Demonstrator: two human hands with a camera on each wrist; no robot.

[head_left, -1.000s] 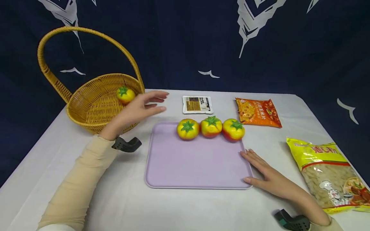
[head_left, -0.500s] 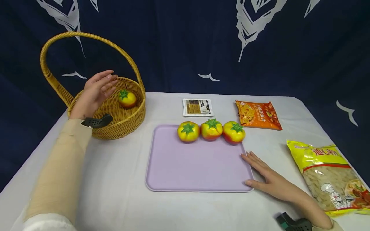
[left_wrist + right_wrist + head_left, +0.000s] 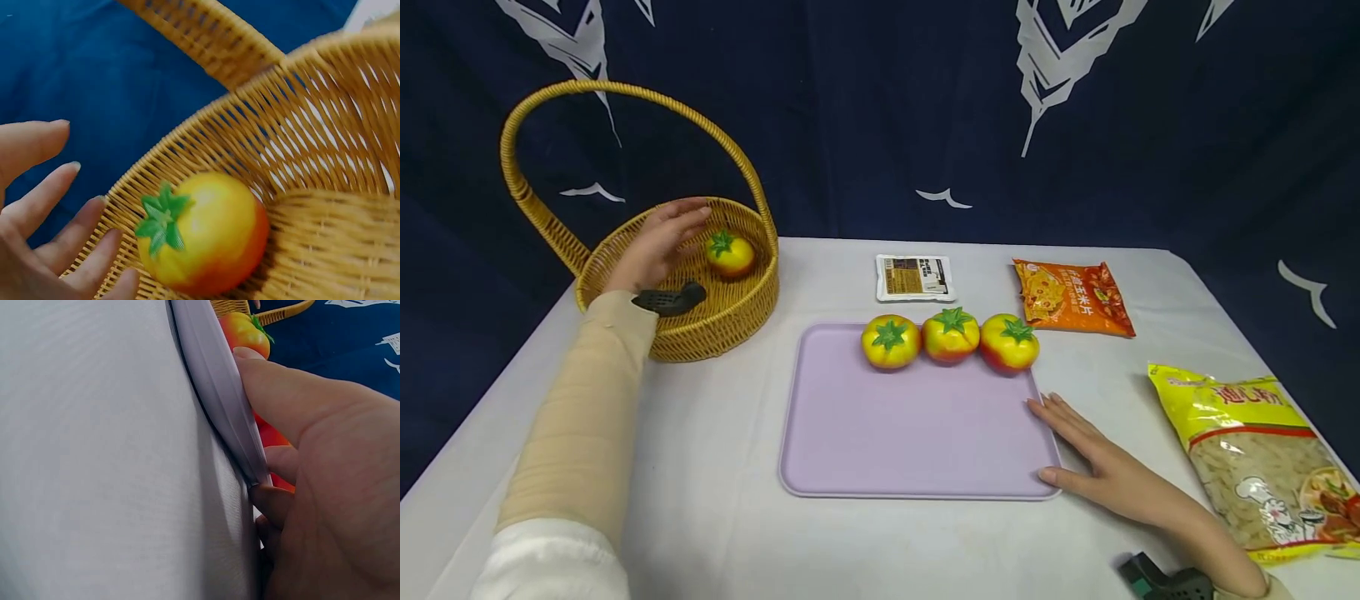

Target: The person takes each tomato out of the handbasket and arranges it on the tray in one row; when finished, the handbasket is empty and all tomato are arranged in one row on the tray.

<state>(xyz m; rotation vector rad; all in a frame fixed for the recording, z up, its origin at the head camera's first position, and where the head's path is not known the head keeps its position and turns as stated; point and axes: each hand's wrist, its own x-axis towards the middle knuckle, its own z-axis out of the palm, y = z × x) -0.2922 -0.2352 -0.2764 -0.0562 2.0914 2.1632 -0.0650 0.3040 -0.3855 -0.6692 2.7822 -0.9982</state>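
My left hand (image 3: 658,246) is inside the left part of the wicker basket (image 3: 726,329), with its fingers spread and nothing in them. Beside it in the basket lies a yellow-red toy tomato (image 3: 209,234) with green leaves, a short gap from the fingertips in the left wrist view. My right hand (image 3: 1093,467) rests at the right edge of a lilac tray (image 3: 917,433). In the right wrist view its thumb lies along the tray's rim (image 3: 219,394). Three more toy tomatoes stand in a row at the tray's back edge, the middle one (image 3: 951,335) touching or nearly touching its neighbours.
Behind the tray lies a small white packet (image 3: 914,278), with an orange snack bag (image 3: 1073,297) to its right. A large yellow pasta bag (image 3: 1255,467) lies at the right edge. The basket's tall handle (image 3: 625,87) arches over it, before a dark curtain (image 3: 880,108).
My left hand has moved left from the basket's right side, then down into it. The right hand and the tomatoes keep their places.
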